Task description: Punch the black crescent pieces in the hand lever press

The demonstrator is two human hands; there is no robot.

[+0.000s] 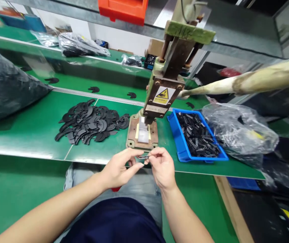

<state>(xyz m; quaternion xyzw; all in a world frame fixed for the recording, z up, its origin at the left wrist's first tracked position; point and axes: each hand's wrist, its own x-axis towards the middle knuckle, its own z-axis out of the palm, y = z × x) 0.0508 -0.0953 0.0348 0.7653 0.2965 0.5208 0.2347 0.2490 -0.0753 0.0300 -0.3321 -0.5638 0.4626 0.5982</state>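
Just in front of the press base point(132, 135), my right hand point(162, 167) pinches a small dark narrow part point(142, 157) between thumb and fingertips. My left hand point(122, 167) is beside the part's left end, its thumb and index finger apart. Whether the left index fingertip touches the part is hard to tell. The hand press point(156, 98), bearing a yellow warning label, stands over a pale plate point(143, 132) on its base. A heap of black curved parts point(91, 122) lies left of the press. To the right, a blue tray point(183, 145) holds many small black parts.
The press lever point(248, 81) reaches out to the right. Clear plastic bags point(240, 130) sit beyond the blue tray, and a large filled bag point(7, 86) is at far left. Several black curved parts lie behind the heap. A red bin point(124, 10) is overhead.
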